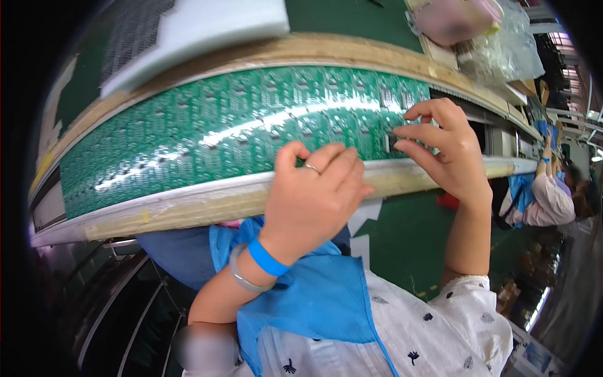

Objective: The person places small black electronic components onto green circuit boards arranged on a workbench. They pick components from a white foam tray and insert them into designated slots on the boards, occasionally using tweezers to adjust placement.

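The left hand (317,198) rested against the front edge of the wooden frame (207,204), its fingers curled loosely inward with the fingertips on the near rim of the green circuit board panel (207,129); whether it pinched anything I could not tell; a ring sat on one finger, and a blue wristband (267,257) and a metal bangle (242,273) circled the wrist. The right hand (443,147) hovered over the right end of the panel, fingers spread and partly bent, their tips touching a small dark component (391,141) on the board; it was open rather than clenched. The panel lay flat in the frame, filling it from left to right, rows of tiny parts glinting under the light. Beyond the frame, a white foam block (207,28) lay on the green table (352,16); to the right a clear plastic bag (502,50) sat crumpled, its contents blurred; another person in pink (553,201) bent over at the far right.
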Demonstrator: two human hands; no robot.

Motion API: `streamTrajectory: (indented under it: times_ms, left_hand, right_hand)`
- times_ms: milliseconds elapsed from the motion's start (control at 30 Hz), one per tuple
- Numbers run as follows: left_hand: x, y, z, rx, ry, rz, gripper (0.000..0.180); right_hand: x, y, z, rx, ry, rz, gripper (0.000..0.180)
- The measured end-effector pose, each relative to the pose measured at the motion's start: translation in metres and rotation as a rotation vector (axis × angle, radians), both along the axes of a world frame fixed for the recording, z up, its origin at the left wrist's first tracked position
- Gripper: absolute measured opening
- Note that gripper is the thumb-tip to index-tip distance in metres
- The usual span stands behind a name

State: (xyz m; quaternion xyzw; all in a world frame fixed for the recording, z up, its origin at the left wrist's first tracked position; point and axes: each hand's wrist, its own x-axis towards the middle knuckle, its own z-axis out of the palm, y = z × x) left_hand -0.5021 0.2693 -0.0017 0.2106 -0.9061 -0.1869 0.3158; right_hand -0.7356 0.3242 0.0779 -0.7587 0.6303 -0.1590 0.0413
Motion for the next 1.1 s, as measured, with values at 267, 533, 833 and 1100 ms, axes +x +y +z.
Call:
streamTrajectory:
  times_ms: [267, 533, 833, 1100]
  left_hand:
    - [0.012, -0.053, 0.053, -0.032, 0.028, 0.113, 0.039]
    - [0.033, -0.14, 0.038, -0.274, -0.065, 0.447, 0.058]
    - [0.033, -0.139, 0.031, -0.221, -0.058, 0.43, 0.066]
    - [0.034, -0.142, 0.027, -0.237, -0.021, 0.44, 0.063]
  right_hand:
    - [0.027, -0.142, 0.009, -0.345, -0.146, 0.128, 0.019]
    - [0.048, -0.267, 0.006, -0.296, -0.18, 0.175, 0.036]
    - [0.032, -0.306, 0.014, -0.403, 0.248, 0.379, 0.027]
    - [0.04, -0.295, -0.007, -0.824, 0.531, 0.39, 0.017]
